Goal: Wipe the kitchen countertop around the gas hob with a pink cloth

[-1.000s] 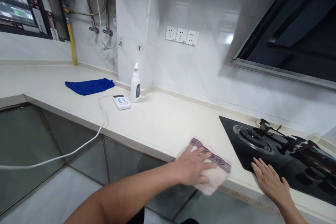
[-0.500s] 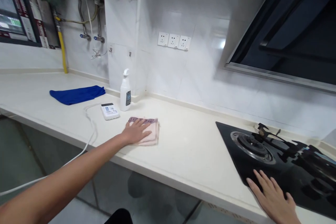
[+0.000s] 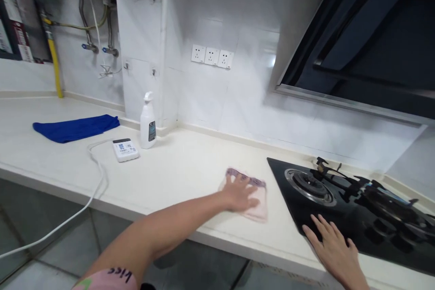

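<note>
My left hand (image 3: 239,194) lies flat, fingers spread, pressing a pale pink cloth (image 3: 255,199) with a purple band onto the cream countertop (image 3: 183,172), just left of the black glass gas hob (image 3: 343,210). My right hand (image 3: 331,244) rests open and flat on the hob's front left corner, fingers spread, holding nothing. The burner (image 3: 310,181) sits beyond it.
A white spray bottle (image 3: 148,121) stands by the wall, with a small white device (image 3: 125,149) and its cable (image 3: 81,208) beside it. A blue cloth (image 3: 76,128) lies further left. A dark range hood (image 3: 367,41) overhangs the hob. Wall sockets (image 3: 212,56) sit above the counter.
My left hand slid the pink cloth from the counter's front edge left toward the bottle, then back right next to the hob. My right hand stayed on the hob.
</note>
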`<state>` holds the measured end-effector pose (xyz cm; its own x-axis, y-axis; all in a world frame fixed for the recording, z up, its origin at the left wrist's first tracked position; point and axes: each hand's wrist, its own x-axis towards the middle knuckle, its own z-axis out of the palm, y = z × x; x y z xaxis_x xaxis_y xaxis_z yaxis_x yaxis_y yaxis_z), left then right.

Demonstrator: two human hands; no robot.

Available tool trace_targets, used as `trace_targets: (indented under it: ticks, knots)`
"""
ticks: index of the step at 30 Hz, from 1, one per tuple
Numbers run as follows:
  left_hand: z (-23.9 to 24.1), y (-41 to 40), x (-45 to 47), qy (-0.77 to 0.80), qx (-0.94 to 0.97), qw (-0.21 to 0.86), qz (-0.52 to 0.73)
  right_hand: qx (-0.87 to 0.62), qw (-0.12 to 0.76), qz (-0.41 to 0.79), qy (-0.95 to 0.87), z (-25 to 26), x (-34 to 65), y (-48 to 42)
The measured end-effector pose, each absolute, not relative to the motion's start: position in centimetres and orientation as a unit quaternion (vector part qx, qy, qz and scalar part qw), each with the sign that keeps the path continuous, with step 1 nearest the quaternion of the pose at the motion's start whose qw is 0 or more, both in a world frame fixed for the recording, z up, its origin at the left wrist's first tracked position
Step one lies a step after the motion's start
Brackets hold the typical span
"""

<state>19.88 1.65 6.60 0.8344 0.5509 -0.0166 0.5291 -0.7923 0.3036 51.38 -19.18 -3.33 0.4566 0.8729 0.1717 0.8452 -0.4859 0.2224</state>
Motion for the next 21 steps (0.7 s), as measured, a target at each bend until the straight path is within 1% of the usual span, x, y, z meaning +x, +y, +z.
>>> trace_targets:
  ticks: [2,4,7,10,15,21]
  knots:
    - [6.3,-1.6,20.2,0.180,0.965,0.185,0.037,0.847,0.053,0.122,0.515,-3.4,51.5,-19.1]
    - [6.3,-3.7,19.9,0.106,0.971,0.215,0.021,0.852,0.047,0.124,0.507,-3.6,51.4,-19.1]
    - [6.5,-4.0,20.2,0.081,0.971,0.224,-0.012,0.853,0.029,0.147,0.499,-4.0,51.2,-18.9]
    - [6.7,-1.4,22.7,0.088,0.973,0.212,-0.007,0.857,-0.008,0.145,0.494,-4.5,51.5,-18.9]
    - [6.2,5.0,29.9,0.134,0.977,0.166,0.018,0.855,-0.079,0.155,0.488,-5.3,53.5,-19.3]
    - [5.6,12.3,36.5,0.190,0.968,0.156,0.045,0.843,-0.102,0.144,0.509,-5.2,54.6,-20.7]
